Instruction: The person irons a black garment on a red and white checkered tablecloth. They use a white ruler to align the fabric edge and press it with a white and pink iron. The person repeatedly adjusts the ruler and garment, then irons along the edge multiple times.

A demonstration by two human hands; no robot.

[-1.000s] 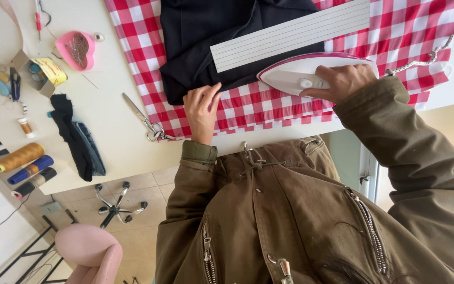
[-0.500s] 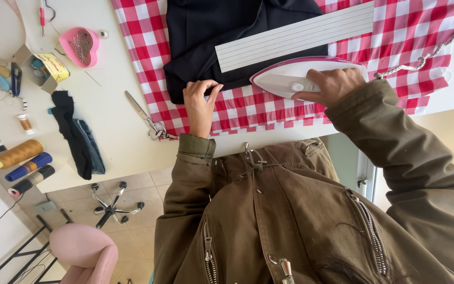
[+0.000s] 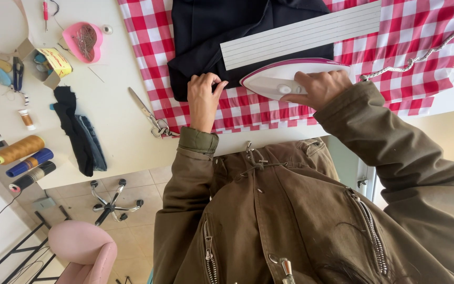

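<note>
Right hand point(image 3: 319, 88) is wrapped around the handle of the white-and-magenta iron point(image 3: 285, 79), grip closed tight; the iron's pointed nose aims toward the left hand. The iron sits soleplate-down at the near edge of the dark garment point(image 3: 222, 37), partly on the red-and-white checked cloth point(image 3: 416, 47) that covers this part of the table, probably as a pressing pad.

Left hand point(image 3: 204, 97) lies with fingers curled, fingertips pinching or pinning the garment's near hem just ahead of the iron's nose, likely to keep the fabric flat and taut there.

Garment: matte black woven, folded, soft edges. A white ribbed strip point(image 3: 300, 34) lies across it diagonally, just behind the iron. Braided cord point(image 3: 426, 50) trails from the iron toward the right.

On the bare white table point(image 3: 116, 131) to the left: metal scissors point(image 3: 151, 113), pink heart-shaped dish of pins point(image 3: 82, 41), dark fabric scraps point(image 3: 77, 131), 3 thread cones point(image 3: 24, 160).
</note>
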